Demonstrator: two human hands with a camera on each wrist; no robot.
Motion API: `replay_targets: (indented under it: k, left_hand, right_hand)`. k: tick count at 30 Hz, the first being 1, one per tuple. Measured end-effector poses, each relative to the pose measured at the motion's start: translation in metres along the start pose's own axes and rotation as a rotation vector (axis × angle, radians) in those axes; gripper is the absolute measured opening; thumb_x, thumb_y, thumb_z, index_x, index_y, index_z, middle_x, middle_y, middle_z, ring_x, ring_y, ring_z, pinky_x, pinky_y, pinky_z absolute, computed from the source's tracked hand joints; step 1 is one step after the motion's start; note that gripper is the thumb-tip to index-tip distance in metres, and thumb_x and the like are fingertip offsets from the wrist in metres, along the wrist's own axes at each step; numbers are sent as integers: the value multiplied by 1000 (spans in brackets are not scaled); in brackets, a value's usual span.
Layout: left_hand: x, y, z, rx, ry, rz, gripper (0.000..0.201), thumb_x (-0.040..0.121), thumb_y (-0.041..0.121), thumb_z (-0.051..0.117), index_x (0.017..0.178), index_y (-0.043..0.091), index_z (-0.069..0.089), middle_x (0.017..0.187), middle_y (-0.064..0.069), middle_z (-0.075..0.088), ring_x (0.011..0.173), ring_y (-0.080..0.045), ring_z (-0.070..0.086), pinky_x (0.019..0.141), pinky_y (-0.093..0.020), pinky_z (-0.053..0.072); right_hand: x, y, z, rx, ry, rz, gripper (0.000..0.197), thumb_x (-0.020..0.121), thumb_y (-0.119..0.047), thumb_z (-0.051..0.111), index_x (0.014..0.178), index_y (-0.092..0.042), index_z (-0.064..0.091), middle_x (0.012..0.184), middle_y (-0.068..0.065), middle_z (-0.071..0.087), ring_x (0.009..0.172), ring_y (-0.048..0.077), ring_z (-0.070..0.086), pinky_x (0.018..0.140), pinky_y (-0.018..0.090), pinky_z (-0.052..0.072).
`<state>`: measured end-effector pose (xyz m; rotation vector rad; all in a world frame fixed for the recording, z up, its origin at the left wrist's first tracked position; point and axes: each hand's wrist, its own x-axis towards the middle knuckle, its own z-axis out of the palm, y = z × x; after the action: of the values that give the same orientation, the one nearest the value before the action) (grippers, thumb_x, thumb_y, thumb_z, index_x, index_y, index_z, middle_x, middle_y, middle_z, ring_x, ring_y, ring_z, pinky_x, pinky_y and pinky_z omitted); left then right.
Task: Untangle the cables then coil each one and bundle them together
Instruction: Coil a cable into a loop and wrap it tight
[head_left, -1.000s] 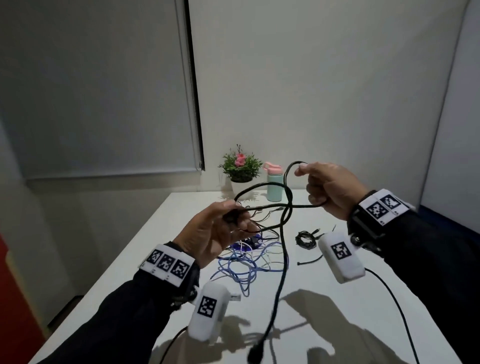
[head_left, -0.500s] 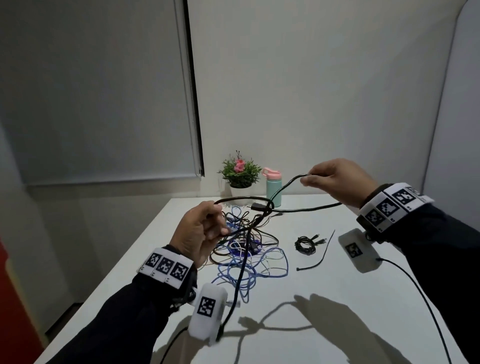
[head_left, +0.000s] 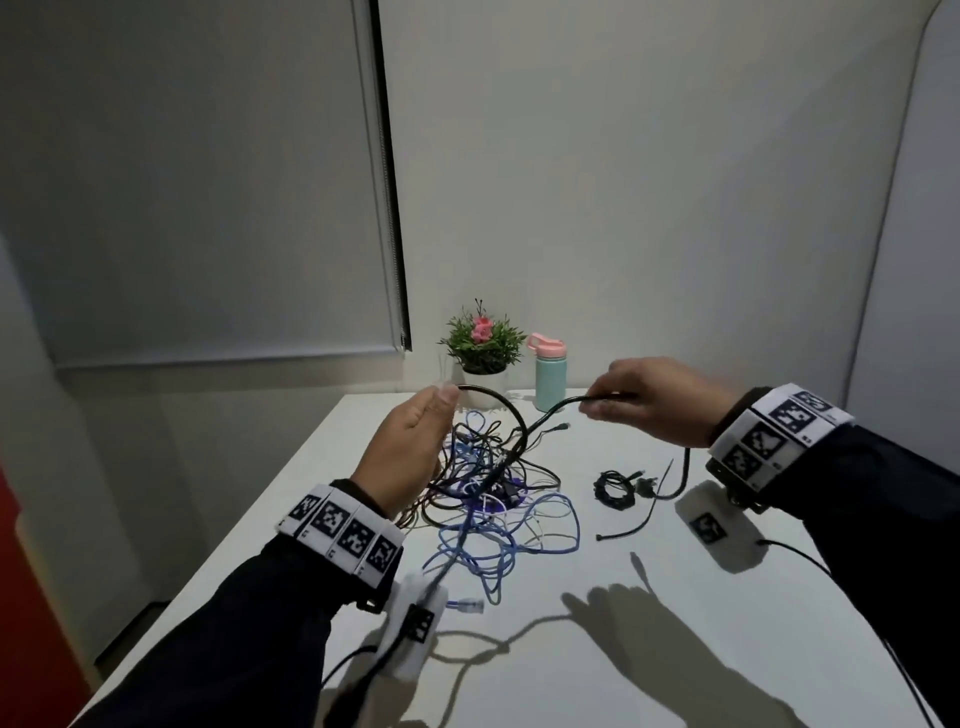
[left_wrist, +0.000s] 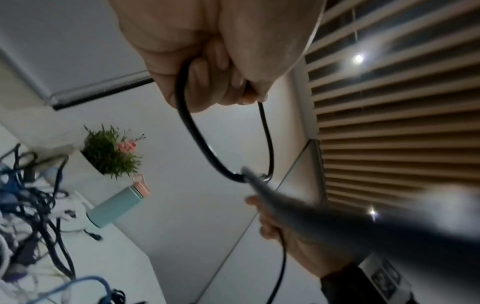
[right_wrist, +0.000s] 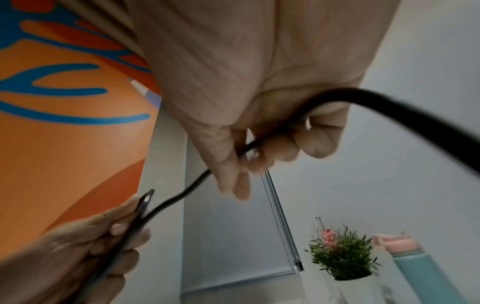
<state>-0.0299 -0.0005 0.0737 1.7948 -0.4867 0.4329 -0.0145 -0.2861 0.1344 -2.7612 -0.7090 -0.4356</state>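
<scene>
A thick black cable (head_left: 511, 423) arcs between my two hands above the table. My left hand (head_left: 441, 410) grips one loop of it, fingers curled round it in the left wrist view (left_wrist: 182, 115). The fingers of my right hand (head_left: 597, 405) pinch the cable in the right wrist view (right_wrist: 246, 150). From the arc it drops past my left wrist toward the near table edge. Below lies the tangle of blue, white, black and brown cables (head_left: 493, 499).
A small coiled black cable (head_left: 615, 488) and a loose black strand (head_left: 636, 522) lie right of the tangle on the white table (head_left: 675, 582). A potted plant (head_left: 483, 343) and a teal bottle (head_left: 549, 376) stand at the back by the wall.
The crossed loop of black cable between my hands has been drawn out into a single arc. Its hanging end has swung left, beside my left wrist.
</scene>
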Motion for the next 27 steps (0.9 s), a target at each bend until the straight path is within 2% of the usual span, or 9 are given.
replay_targets:
  k: [1,4,7,12,15,18,22,25,27]
  left_hand:
    - [-2,1,4,-84,-27,-49,39,99,55,45,74,34,66,52,-5,41,49,-32,25,49,-47,21]
    - [-1,5,16,-114,-68,-64,40,99,54,44,64,39,56,58,8,31,50,-11,25,50,-33,20]
    - [0,9,27,-169,-131,-67,38,103,47,42,70,33,54,57,11,32,48,-8,25,45,-23,24]
    - [-3,6,24,-61,-242,-31,37,99,49,54,82,16,52,55,14,38,48,-6,32,46,-20,31]
    - [-5,4,16,247,-237,39,32,96,35,65,71,20,51,54,16,41,51,-5,36,53,-24,33]
    - [-4,2,7,5,-135,-78,33,96,20,65,64,22,57,55,6,48,52,-13,47,66,-33,51]
    - [-11,2,6,-606,-157,-239,33,91,23,69,62,23,55,55,0,29,46,-13,36,54,-29,54]
    - [-14,1,12,-361,-201,-152,28,95,24,64,69,22,54,53,6,30,46,-11,22,42,-21,29]
    - [-13,1,11,-43,-216,-54,25,98,20,62,74,17,55,51,10,38,43,-10,29,43,-21,31]
  right_hand:
    - [0,-3,2,31,-30,-7,30,91,-24,66,121,-22,67,104,-2,59,99,20,61,88,31,45]
    - [-1,-14,6,208,-108,-52,53,89,-23,69,138,-27,51,120,-13,50,112,6,53,95,19,40]
    - [0,-34,15,298,-127,-106,37,85,-48,66,117,-30,62,106,-21,61,100,-5,58,85,13,44]
    - [4,-37,16,460,136,-75,11,94,-20,64,84,-20,60,72,-9,56,63,2,51,66,23,40]
    - [-2,-37,18,1005,27,17,14,94,-13,61,81,-15,56,76,6,50,73,19,49,80,38,44]
    - [-6,-35,19,1303,-109,65,12,87,-20,63,84,-11,55,78,13,46,68,23,53,81,41,53]
    - [-4,-22,3,845,9,46,22,91,-11,66,85,5,53,64,5,43,55,16,43,53,27,47]
    - [-1,-15,-5,341,192,14,19,85,-21,75,78,-7,64,59,-3,50,50,8,47,51,21,40]
    - [2,-9,-2,556,243,49,19,84,-14,76,77,-2,63,59,-1,51,49,12,53,51,20,47]
